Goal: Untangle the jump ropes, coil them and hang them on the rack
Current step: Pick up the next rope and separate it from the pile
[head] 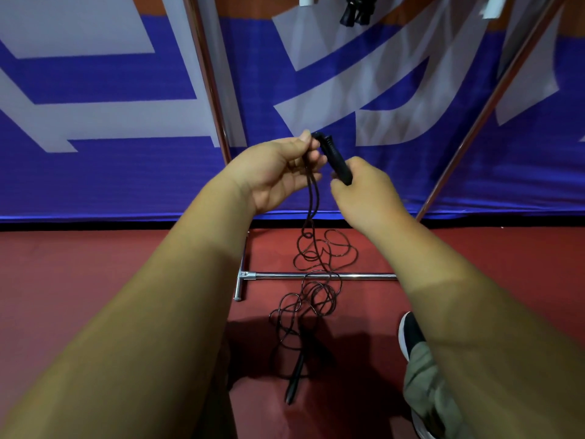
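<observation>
A thin black jump rope (319, 267) lies in tangled loops on the red floor, draped over the rack's low crossbar. My right hand (364, 191) grips one black handle (335, 160), held up at chest height. My left hand (281, 169) pinches the cord just below that handle's tip, and two strands hang down from it to the pile. The rope's other handle (296, 378) lies on the floor close to me. The chrome rack (316, 275) stands in front of me, with black handles of another rope (357, 9) hanging at its top.
A blue, white and orange banner (126, 122) hangs behind the rack's slanted poles (212, 80). White hook ends (308, 0) show at the top edge. My shoe (411, 335) and trouser leg stand at the lower right on the red floor.
</observation>
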The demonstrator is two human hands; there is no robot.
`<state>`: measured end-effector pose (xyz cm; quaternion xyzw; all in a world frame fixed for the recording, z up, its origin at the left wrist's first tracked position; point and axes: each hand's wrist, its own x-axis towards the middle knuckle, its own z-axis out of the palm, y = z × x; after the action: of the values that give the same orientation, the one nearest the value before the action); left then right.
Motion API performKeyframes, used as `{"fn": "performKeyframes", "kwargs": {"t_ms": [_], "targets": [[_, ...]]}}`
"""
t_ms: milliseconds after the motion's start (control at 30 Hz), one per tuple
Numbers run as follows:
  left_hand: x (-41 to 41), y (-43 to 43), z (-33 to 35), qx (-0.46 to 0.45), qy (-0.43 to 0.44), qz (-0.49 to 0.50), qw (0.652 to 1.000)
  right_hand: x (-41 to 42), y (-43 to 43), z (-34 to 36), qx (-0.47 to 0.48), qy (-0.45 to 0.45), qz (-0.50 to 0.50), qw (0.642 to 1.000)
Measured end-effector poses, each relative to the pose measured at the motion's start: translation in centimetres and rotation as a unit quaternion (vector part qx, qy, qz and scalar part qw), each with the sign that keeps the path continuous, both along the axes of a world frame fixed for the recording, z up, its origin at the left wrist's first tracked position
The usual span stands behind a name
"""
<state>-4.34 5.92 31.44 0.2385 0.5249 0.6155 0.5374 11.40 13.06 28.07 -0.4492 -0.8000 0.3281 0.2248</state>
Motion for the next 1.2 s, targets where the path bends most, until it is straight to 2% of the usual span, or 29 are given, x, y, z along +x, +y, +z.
{"fn": "performKeyframes", "kwargs": {"t_ms": [167,400,533,633,767,867,1100,1200], "targets": [[0.2,-0.1,0.4,0.015,-0.033,0.012,0.999,-0.1,-0.4,-0.3,0.046,0.027,0.010,0.999],[-0.2,-0.2,0.5,0.036,-0.092,0.027,0.995,-0.1,-1.0,0.8,-0.017,0.050,0.033,0.998],[-0.1,-0.4,0.4,0.055,-0.059,0.001,0.997,0.1,-1.2,1.3,-0.100,0.093,0.037,0.990],[0.2,-0.3,0.3,0.064,-0.030,0.002,0.997,-0.1,-1.5,1.0,-0.127,0.123,0.058,0.983],[0.7,-0.2,0.1,0.050,0.085,-0.005,0.995,-0.7,-1.9,0.1,-0.109,0.110,0.027,0.988],[1.1,-0.2,0.2,0.032,0.127,-0.006,0.991,-0.9,-1.7,-0.5,-0.081,0.102,-0.008,0.991],[0.9,-0.3,0.4,0.056,0.072,-0.005,0.996,-1.0,-1.0,-0.3,-0.075,0.104,0.005,0.992],[0.9,-0.4,0.5,0.058,0.079,-0.002,0.995,-0.9,-0.5,-0.3,-0.087,0.099,0.020,0.991]]}}
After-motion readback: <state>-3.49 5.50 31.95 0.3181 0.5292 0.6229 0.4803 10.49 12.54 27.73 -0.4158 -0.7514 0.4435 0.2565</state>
